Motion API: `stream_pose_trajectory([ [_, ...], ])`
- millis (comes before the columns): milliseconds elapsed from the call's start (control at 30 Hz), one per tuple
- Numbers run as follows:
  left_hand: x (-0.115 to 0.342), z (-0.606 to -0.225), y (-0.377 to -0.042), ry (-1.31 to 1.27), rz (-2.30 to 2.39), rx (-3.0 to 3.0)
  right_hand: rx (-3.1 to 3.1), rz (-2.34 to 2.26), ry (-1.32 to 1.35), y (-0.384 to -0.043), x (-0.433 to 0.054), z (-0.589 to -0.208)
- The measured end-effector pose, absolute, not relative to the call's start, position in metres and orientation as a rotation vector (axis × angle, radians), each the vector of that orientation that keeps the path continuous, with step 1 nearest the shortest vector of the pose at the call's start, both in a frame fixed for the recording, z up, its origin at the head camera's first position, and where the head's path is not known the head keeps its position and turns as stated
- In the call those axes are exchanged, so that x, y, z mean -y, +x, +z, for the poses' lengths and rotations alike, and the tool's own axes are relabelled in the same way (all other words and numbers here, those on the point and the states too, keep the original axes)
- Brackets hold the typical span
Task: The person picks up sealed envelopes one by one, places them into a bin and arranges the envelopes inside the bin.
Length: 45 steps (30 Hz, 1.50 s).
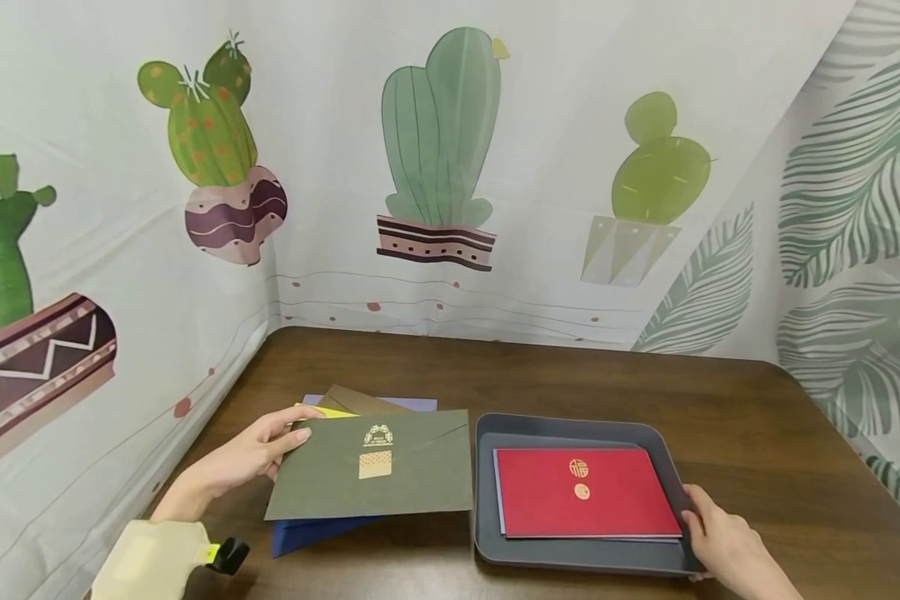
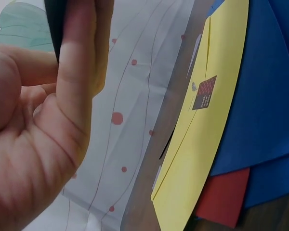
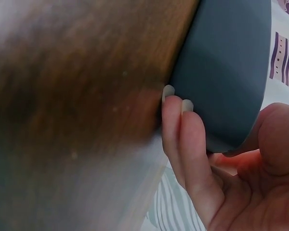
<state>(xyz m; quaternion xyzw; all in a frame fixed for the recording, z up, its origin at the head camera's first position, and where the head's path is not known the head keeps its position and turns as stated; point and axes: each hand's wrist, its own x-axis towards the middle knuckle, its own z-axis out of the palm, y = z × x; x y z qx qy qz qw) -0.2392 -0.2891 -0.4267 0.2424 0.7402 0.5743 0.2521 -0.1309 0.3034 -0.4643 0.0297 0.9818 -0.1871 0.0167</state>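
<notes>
My left hand [image 1: 266, 446] pinches a dark green envelope [image 1: 322, 479] by its upper left corner, thumb on top. The envelope has a gold emblem and a gold patch, and it hangs above a loose pile. Under it show a yellow envelope [image 2: 214, 115], blue envelopes [image 2: 260, 96], a bit of red [image 2: 224, 197] and a brown one [image 1: 363, 398]. My right hand [image 1: 731, 537] grips the right rim of a dark grey tray [image 1: 562, 560], thumb over the edge and fingers beneath. A red envelope [image 1: 547, 492] with gold marks lies in the tray on paler ones.
The brown wooden table [image 1: 727, 417] has rounded back corners. Behind it and along the left hangs a white cloth [image 1: 330, 167] printed with cacti and leaves. A black strap piece [image 1: 228, 556] sticks out from my left sleeve [image 1: 150, 562].
</notes>
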Motion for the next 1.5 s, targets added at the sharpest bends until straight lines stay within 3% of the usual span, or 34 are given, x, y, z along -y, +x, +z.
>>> stream_pose_trajectory([
  [1500,0.238,-0.428,-0.242,0.638,1.500,-2.183,-3.038,-0.588,0.103,-0.132,-0.304,-0.464],
])
